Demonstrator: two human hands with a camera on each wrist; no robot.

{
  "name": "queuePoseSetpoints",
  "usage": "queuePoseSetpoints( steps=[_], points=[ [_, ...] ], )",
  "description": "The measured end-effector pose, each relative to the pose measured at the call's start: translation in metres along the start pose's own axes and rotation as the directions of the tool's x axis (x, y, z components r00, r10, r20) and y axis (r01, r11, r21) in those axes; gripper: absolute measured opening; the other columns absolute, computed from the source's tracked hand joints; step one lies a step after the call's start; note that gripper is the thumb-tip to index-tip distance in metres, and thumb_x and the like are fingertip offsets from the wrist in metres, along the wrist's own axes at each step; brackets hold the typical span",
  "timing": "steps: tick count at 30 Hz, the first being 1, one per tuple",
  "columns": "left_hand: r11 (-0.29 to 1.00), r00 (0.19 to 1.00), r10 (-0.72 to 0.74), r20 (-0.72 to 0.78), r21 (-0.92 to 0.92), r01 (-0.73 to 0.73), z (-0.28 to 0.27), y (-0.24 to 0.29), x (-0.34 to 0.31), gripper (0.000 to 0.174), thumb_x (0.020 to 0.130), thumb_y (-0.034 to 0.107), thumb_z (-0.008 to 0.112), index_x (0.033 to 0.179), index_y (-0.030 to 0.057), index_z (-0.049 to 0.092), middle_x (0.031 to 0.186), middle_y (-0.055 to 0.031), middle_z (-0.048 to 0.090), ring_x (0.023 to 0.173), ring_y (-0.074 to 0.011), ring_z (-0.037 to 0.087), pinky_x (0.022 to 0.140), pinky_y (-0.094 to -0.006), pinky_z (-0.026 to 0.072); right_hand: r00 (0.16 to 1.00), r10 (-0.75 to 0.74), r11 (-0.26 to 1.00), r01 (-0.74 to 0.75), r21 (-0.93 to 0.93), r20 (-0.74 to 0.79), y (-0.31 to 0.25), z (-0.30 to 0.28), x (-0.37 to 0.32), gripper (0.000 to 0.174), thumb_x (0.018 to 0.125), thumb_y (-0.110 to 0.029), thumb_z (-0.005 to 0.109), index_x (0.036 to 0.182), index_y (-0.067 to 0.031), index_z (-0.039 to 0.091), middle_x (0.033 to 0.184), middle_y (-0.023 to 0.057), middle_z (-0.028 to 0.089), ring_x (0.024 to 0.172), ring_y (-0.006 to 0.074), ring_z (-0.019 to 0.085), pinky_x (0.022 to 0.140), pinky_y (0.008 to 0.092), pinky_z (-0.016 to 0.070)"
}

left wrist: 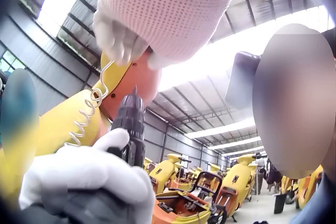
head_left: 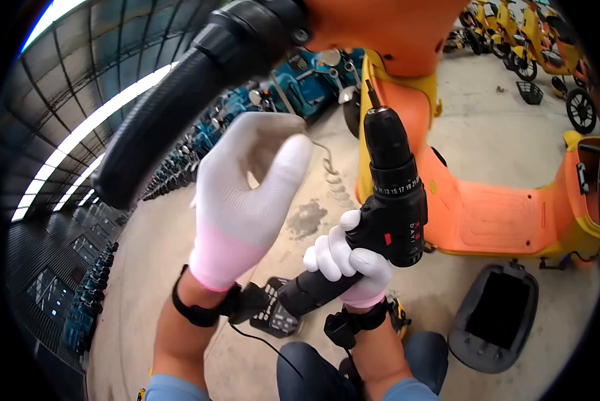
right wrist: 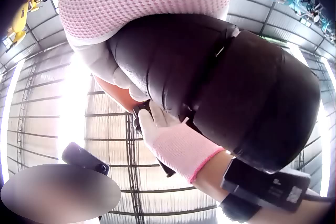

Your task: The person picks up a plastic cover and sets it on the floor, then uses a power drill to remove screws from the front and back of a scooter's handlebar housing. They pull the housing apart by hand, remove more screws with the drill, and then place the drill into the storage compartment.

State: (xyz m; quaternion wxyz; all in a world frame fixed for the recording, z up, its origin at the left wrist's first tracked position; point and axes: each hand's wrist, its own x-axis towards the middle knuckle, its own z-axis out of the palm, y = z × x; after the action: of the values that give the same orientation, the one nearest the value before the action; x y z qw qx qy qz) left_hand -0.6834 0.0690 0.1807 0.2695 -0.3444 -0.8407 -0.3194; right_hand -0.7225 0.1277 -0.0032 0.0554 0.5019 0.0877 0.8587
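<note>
A white-gloved right hand (head_left: 353, 260) grips the handle of a black power drill (head_left: 396, 200), its bit pointing up toward the orange scooter body (head_left: 386, 33). The left hand (head_left: 246, 194), also gloved, is raised beside the drill, below the black handlebar grip (head_left: 159, 107). Its fingers are curled, with the thumb near the fingertips; whether they pinch anything cannot be told. From near those fingertips a pale coiled cord (head_left: 333, 174) hangs down. In the left wrist view, the drill (left wrist: 131, 116) points up at the orange panel (left wrist: 128, 85). The drill's base (right wrist: 257, 92) fills much of the right wrist view.
An orange scooter footboard (head_left: 493, 214) extends to the right. Below it, a dark grey tub-like part (head_left: 493, 317) lies on the floor, and a black slotted piece (head_left: 276, 307) lies near the knees. Teal scooters (head_left: 306, 83) stand in rows behind, yellow ones (head_left: 540, 40) at the upper right.
</note>
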Motion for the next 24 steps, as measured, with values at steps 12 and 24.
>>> queuePoseSetpoints(
  steps=[12,24],
  points=[
    [0.968,0.883,-0.243,0.401,0.152,0.198,0.01,-0.089,-0.066,0.04,0.104,0.017,0.043,0.133,-0.0076,0.053,0.101,-0.0081,0.063,0.09,-0.0109,0.057,0.09,-0.0259,0.0434,0.91,0.036,0.918,-0.193,-0.347,-0.413,-0.062,0.035,-0.095,0.029,0.083,-0.006,0.065,0.11,0.0028,0.059,0.072,0.0034,0.063,0.064,0.0102,0.061,0.062,0.0252,0.05],
    [0.921,0.703,-0.318,0.636,0.03,0.389,0.026,-0.086,-0.103,0.039,0.095,0.023,0.059,0.119,-0.0073,0.06,0.096,-0.0095,0.067,0.085,-0.0144,0.063,0.081,-0.0279,0.0501,0.803,0.181,0.711,-0.506,-0.488,-0.569,-0.09,0.058,-0.108,0.013,0.085,-0.017,0.062,0.078,-0.0064,0.065,0.068,-0.0019,0.061,0.062,0.0072,0.056,0.058,0.0247,0.0444]
  ],
)
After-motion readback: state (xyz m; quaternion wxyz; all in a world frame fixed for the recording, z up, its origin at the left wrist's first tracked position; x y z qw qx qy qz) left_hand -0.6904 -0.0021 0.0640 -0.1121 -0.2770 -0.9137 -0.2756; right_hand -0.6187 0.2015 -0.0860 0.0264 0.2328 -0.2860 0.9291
